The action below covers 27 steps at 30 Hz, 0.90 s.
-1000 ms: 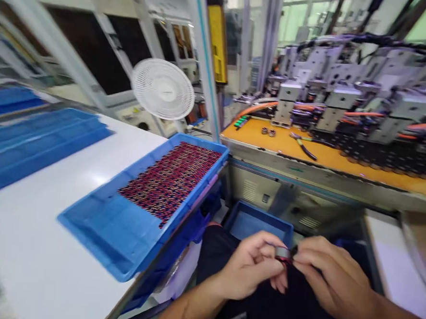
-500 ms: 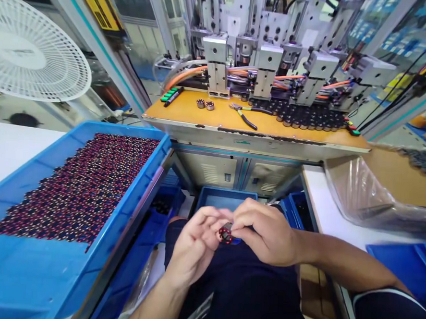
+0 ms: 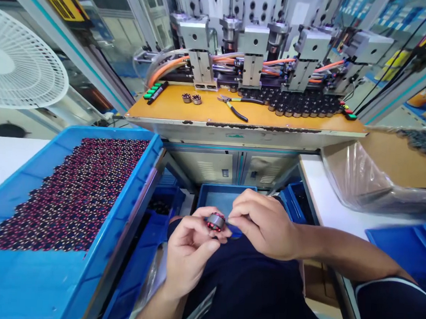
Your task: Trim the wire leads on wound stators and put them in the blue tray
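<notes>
My left hand (image 3: 189, 247) pinches a small round metal part with red windings (image 3: 216, 222) over my lap. My right hand (image 3: 261, 225) is closed beside it, fingertips touching the same part from the right. Both hands hover in front of a small blue bin (image 3: 221, 197) under the bench. To my left a large blue tray (image 3: 18, 282) holds several rows of the same red-and-dark parts (image 3: 73, 194).
Ahead is an orange-topped machine bench (image 3: 208, 112) with pliers (image 3: 234, 107), two metal rings (image 3: 190, 98), markers and a row of dark parts. A white fan (image 3: 20, 66) stands at left. A plastic-lined box (image 3: 388, 175) and a blue tray (image 3: 406, 248) sit at right.
The view swung right and down from the white table to the machine bench. The hands stayed together on the part, which has turned so its metal side shows.
</notes>
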Tool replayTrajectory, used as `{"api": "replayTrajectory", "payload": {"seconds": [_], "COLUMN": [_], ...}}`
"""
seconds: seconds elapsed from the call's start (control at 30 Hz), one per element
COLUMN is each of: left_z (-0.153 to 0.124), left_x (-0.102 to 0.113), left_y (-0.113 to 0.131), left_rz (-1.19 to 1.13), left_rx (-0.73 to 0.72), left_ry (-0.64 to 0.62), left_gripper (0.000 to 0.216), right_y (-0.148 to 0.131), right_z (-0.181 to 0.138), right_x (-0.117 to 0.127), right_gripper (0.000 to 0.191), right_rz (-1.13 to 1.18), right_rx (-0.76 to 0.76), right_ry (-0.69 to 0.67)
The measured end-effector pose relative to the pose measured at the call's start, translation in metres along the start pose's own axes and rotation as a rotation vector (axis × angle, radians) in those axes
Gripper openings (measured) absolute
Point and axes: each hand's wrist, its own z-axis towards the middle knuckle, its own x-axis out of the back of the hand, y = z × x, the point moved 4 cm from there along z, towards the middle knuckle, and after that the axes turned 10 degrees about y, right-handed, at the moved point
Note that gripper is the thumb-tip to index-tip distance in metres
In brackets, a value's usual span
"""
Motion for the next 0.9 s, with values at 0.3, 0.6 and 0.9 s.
{"api": "replayTrajectory", "payload": {"seconds": [0.3, 0.6, 0.9], "left_z": [0.003, 0.007, 0.007], "left_x": [0.007, 0.013, 0.009], "left_y": [0.007, 0.000, 0.004], "left_rz": [0.227, 0.098, 0.134], "left_rx": [-0.260, -0.139, -0.172], "left_ry": [0.115, 0.057, -0.029], "left_gripper": [0.027, 0.023, 0.022], "right_y": [-0.003, 0.010, 0.017], "right_z": [-0.009, -0.029, -0.039], "right_x": [-0.004, -0.029, -0.051], "right_gripper": [0.013, 0.022, 0.045], "right_rz": [0.260, 0.895, 1.310], "right_rx": [-0.382, -1.070, -1.131], "right_ry": [0.143, -0.057, -0.198]}}
